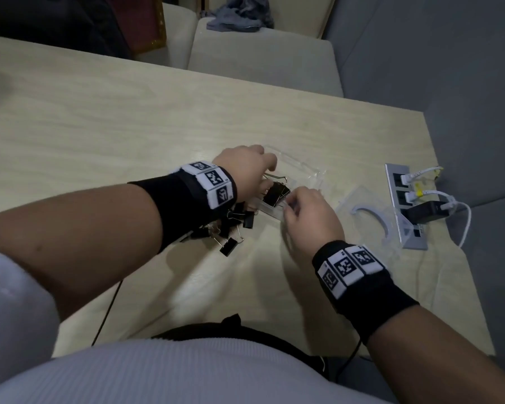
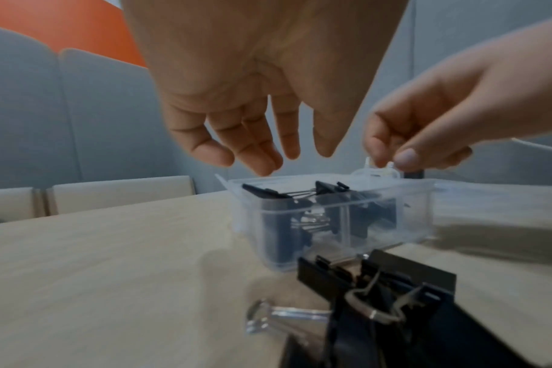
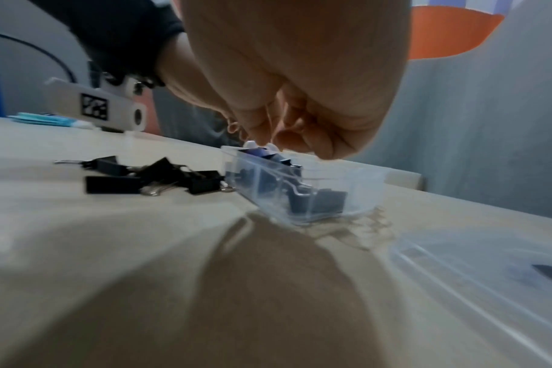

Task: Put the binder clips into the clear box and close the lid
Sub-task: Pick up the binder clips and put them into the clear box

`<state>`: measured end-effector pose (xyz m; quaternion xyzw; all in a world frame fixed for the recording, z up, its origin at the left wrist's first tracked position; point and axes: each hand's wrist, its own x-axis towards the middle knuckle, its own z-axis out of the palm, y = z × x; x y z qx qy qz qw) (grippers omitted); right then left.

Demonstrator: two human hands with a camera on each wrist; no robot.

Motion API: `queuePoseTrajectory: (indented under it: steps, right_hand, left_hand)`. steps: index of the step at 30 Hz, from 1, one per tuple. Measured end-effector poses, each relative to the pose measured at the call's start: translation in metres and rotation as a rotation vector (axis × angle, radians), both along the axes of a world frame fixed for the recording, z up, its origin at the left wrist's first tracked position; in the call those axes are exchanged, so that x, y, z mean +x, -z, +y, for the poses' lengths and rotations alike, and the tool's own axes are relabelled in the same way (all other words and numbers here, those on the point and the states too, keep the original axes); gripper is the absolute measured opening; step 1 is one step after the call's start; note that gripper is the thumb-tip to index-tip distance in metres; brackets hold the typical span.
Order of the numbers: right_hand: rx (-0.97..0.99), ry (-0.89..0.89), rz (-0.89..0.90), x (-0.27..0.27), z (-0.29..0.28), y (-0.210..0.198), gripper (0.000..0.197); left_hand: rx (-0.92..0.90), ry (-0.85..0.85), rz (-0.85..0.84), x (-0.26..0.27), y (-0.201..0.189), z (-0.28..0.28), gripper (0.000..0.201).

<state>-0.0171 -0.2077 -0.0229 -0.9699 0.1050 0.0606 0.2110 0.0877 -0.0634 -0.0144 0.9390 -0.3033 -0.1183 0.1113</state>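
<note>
The clear box [image 1: 301, 174] [image 2: 331, 216] [image 3: 303, 191] stands open on the pale wooden table and has several black binder clips [image 1: 277, 192] [image 2: 278, 196] inside. My left hand [image 1: 263, 170] [image 2: 287, 159] hovers just above the box with its fingers hanging loose and holding nothing. My right hand [image 1: 292, 202] [image 2: 391, 159] [image 3: 268, 142] pinches a small clear tab on the box's near rim. Several loose clips [image 1: 231, 228] [image 2: 378, 286] [image 3: 155, 176] lie in a pile left of the box, under my left wrist. The clear lid [image 1: 368, 217] [image 3: 473, 261] lies flat to the right of the box.
A socket strip [image 1: 405, 205] with white cables and a black adapter [image 1: 426, 214] is set into the table [image 1: 129, 126] near its right edge. Beige chairs [image 1: 263, 59] stand beyond the far edge. A thin black cable [image 1: 108, 310] runs off the near edge.
</note>
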Motion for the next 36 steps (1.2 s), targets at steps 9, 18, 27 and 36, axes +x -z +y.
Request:
queuePoseTrajectory:
  steps: [9, 18, 27, 36]
  right_hand:
    - [-0.154, -0.551, 0.109, -0.018, 0.043, 0.024, 0.056]
    - [-0.285, -0.469, 0.16, -0.027, 0.035, 0.032, 0.029]
    - [0.028, -0.258, -0.064, -0.018, 0.023, 0.014, 0.015]
    - [0.061, 0.055, 0.088, 0.028, -0.002, -0.02, 0.062]
  left_hand:
    - [0.126, -0.154, 0.196, 0.004, -0.003, 0.064, 0.027]
    - [0.346, 0.044, 0.384, -0.03, -0.001, 0.068, 0.075]
    - [0.36, 0.097, 0.286, -0.05, 0.016, 0.062, 0.056]
    - [0.337, 0.127, 0.255, -0.038, 0.013, 0.058, 0.023]
